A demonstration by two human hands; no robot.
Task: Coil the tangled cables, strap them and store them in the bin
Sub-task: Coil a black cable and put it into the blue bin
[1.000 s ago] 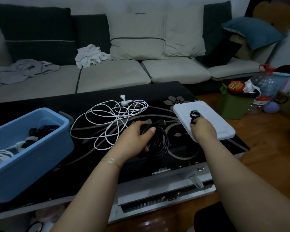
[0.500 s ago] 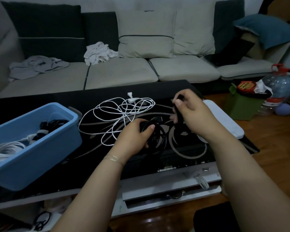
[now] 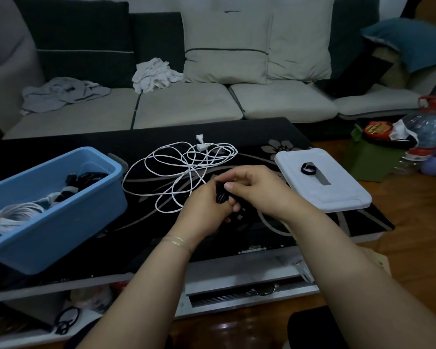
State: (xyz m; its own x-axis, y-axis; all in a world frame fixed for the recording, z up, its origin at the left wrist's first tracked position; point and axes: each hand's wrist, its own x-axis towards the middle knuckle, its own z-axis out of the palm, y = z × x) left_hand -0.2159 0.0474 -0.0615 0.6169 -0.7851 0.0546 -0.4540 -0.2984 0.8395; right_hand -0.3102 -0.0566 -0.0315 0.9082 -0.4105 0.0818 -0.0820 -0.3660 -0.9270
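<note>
Since the frame half a second ago, the right hand [image 3: 259, 190] has come down from above the worktop to meet the left hand [image 3: 207, 210], and the two now close together over the black cable coil [image 3: 222, 195]. A second ago the right hand was out at the white lid, pinching a strap there.

In the head view, the left hand grips the black cable coil, its fingers curled round the bundle just above the dark worktop [image 3: 86, 147]. The right hand sits against it from the right, thumb and fingers pinching something black at the top of the coil; whether that is a strap or the cable itself cannot be told, as the hands hide most of it. A thin bracelet [image 3: 176, 241] circles the left wrist.

Just behind the hands, the white cable [image 3: 176, 167] lies loose and tangled on the worktop, its plug end toward the sofa. To the left stands the blue bin [image 3: 68, 220], holding a coiled white cable [image 3: 15, 214] near its front end and dark cables [image 3: 86, 177] farther back. To the right the white lid [image 3: 337, 197] rests flat at the worktop's corner, with a black strap [image 3: 308, 169] curled into a ring on top of it.

Behind the worktop runs a sofa [image 3: 186, 104] with pale cushions and crumpled cloths on its seat.
</note>
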